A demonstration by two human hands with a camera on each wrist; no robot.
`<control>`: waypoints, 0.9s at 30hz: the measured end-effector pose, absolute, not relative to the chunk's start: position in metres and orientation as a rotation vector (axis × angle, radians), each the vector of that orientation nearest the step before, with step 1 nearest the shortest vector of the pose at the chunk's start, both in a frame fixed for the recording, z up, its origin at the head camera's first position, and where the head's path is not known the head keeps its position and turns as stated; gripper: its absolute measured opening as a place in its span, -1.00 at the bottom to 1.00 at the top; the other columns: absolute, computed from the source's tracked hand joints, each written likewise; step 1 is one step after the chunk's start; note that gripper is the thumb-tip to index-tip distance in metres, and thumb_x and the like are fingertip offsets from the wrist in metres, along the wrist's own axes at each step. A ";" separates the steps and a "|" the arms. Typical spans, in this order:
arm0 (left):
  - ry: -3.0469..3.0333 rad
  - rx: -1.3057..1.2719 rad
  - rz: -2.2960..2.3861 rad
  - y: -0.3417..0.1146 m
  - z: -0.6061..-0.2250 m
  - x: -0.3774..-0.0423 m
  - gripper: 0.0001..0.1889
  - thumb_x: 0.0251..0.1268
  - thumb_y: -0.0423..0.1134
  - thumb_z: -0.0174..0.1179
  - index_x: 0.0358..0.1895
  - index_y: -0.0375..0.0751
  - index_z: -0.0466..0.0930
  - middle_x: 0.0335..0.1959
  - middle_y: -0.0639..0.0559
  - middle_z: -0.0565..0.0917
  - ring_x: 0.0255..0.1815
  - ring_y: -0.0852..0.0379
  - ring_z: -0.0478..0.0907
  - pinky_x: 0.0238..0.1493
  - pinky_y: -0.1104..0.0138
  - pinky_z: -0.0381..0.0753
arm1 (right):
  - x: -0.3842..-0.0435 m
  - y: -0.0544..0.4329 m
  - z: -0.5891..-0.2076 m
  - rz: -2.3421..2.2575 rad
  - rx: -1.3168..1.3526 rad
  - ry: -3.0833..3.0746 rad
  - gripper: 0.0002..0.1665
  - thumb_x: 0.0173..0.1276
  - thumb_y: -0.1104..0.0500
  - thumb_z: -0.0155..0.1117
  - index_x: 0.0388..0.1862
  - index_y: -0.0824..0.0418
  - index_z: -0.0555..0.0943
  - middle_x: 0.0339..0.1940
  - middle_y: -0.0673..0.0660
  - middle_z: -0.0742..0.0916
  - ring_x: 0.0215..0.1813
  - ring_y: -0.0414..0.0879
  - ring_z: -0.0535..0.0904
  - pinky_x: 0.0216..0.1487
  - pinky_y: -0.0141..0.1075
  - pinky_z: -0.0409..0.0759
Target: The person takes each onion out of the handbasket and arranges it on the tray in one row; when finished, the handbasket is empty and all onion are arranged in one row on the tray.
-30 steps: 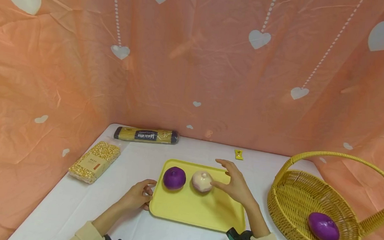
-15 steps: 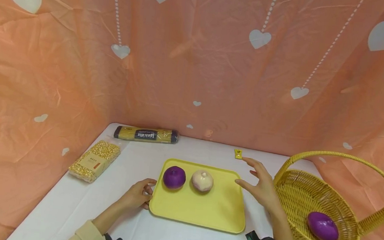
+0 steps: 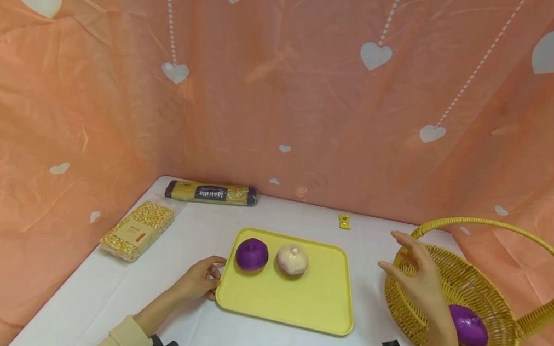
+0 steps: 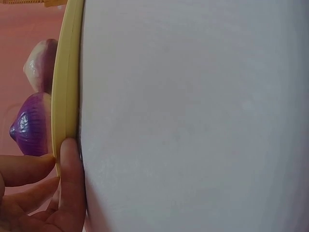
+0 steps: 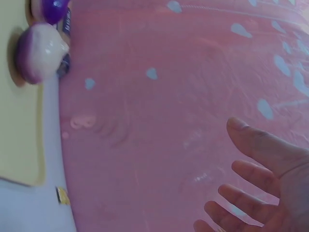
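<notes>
My left hand [image 3: 200, 277] pinches the left rim of a yellow tray [image 3: 289, 311]; the left wrist view shows fingers on both sides of that rim [image 4: 66, 96]. On the tray sit a purple onion [image 3: 251, 255] and, to its right, a whitish onion [image 3: 292, 260] with a purple tinge. My right hand [image 3: 421, 282] is held in the air with nothing in it, in front of the left side of a wicker basket [image 3: 476, 273]. Its thumb and fingers are spread apart in the right wrist view [image 5: 260, 183]. Inside the basket lies a glossy purple vegetable [image 3: 468, 327], partly hidden by my right forearm.
A packet of yellow corn kernels [image 3: 138, 230] lies at the table's left edge. Along the back left is a long pasta packet [image 3: 212, 193]. Beyond the tray lies a small yellow wrapped sweet [image 3: 344, 221]. An orange cloth with hearts hangs round the table; the basket's handle [image 3: 500, 224] arches high.
My right hand has moved away from the whitish onion, rightward past the tray to the basket's near left side. My left hand and both onions on the tray have stayed put.
</notes>
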State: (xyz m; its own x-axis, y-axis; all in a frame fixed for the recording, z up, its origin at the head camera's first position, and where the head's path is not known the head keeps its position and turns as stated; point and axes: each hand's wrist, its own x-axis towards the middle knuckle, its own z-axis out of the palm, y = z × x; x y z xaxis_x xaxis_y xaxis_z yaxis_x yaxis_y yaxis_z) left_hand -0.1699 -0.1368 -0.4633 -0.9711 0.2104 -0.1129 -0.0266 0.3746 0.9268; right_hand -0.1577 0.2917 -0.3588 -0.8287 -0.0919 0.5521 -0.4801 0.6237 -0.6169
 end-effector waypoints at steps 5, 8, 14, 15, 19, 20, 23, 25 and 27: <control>2.440 0.149 1.628 -0.136 -0.463 -0.171 -0.49 0.08 -0.66 0.01 0.19 -0.53 0.30 -0.38 -0.12 0.42 -0.58 0.13 0.48 -0.58 0.28 0.69 | -0.152 0.310 -0.358 1.154 0.428 -2.301 -0.28 0.02 0.45 0.39 0.23 0.31 0.43 0.17 -0.03 0.48 0.06 -0.41 0.39 0.01 -0.73 0.41; 2.445 0.140 1.625 -0.135 -0.464 -0.171 -0.49 0.08 -0.66 0.01 0.19 -0.53 0.30 -0.39 -0.11 0.42 -0.58 0.13 0.47 -0.58 0.28 0.69 | -0.146 0.316 -0.352 1.146 0.384 -2.306 -0.26 0.03 0.49 0.36 0.25 0.32 0.40 0.17 -0.07 0.47 0.01 -0.43 0.44 -0.02 -0.73 0.45; 2.452 0.136 1.622 -0.135 -0.463 -0.171 -0.49 0.07 -0.66 0.02 0.18 -0.52 0.31 -0.39 -0.11 0.42 -0.58 0.13 0.47 -0.58 0.29 0.69 | -0.138 0.329 -0.348 1.145 0.304 -2.319 -0.26 0.06 0.49 0.33 0.27 0.28 0.39 0.17 -0.22 0.47 0.04 -0.50 0.42 -0.02 -0.75 0.43; 2.451 0.138 1.622 -0.135 -0.463 -0.171 -0.49 0.07 -0.66 0.02 0.18 -0.52 0.31 -0.39 -0.11 0.42 -0.58 0.13 0.47 -0.58 0.29 0.69 | -0.138 0.331 -0.349 1.145 0.290 -2.317 -0.27 0.06 0.48 0.34 0.27 0.29 0.40 0.17 -0.23 0.46 0.04 -0.50 0.41 -0.03 -0.76 0.43; 2.447 0.142 1.626 -0.135 -0.463 -0.171 -0.50 0.08 -0.66 0.02 0.19 -0.52 0.31 -0.39 -0.12 0.42 -0.58 0.13 0.47 -0.58 0.29 0.69 | -0.136 0.341 -0.353 1.150 0.256 -2.291 -0.30 0.05 0.50 0.33 0.23 0.36 0.41 0.18 -0.20 0.47 0.09 -0.46 0.41 -0.01 -0.74 0.44; 2.444 0.142 1.626 -0.135 -0.463 -0.171 -0.49 0.08 -0.66 0.02 0.19 -0.52 0.31 -0.38 -0.12 0.42 -0.58 0.13 0.47 -0.58 0.29 0.69 | -0.136 0.343 -0.355 1.146 0.247 -2.286 -0.31 0.05 0.50 0.33 0.23 0.36 0.42 0.18 -0.20 0.48 0.09 -0.45 0.40 -0.01 -0.74 0.44; 2.435 0.143 1.632 -0.135 -0.462 -0.171 -0.49 0.08 -0.66 0.02 0.19 -0.52 0.30 -0.38 -0.14 0.42 -0.57 0.13 0.46 -0.58 0.29 0.69 | -0.134 0.350 -0.358 1.135 0.205 -2.289 -0.33 0.06 0.47 0.34 0.21 0.36 0.43 0.18 -0.23 0.48 0.12 -0.45 0.37 0.01 -0.75 0.41; 2.430 0.147 1.633 -0.136 -0.462 -0.171 -0.50 0.08 -0.65 0.02 0.18 -0.52 0.30 -0.38 -0.15 0.42 -0.57 0.13 0.46 -0.58 0.29 0.69 | -0.132 0.354 -0.359 1.129 0.163 -2.303 -0.34 0.08 0.43 0.35 0.22 0.32 0.44 0.17 -0.24 0.47 0.11 -0.46 0.37 -0.01 -0.77 0.41; 2.430 0.160 1.633 -0.136 -0.462 -0.170 -0.50 0.08 -0.65 0.02 0.18 -0.53 0.30 -0.38 -0.14 0.41 -0.57 0.14 0.46 -0.58 0.30 0.69 | -0.131 0.358 -0.360 1.127 0.123 -2.318 -0.35 0.11 0.40 0.34 0.23 0.27 0.44 0.17 -0.26 0.47 0.11 -0.49 0.35 -0.02 -0.78 0.40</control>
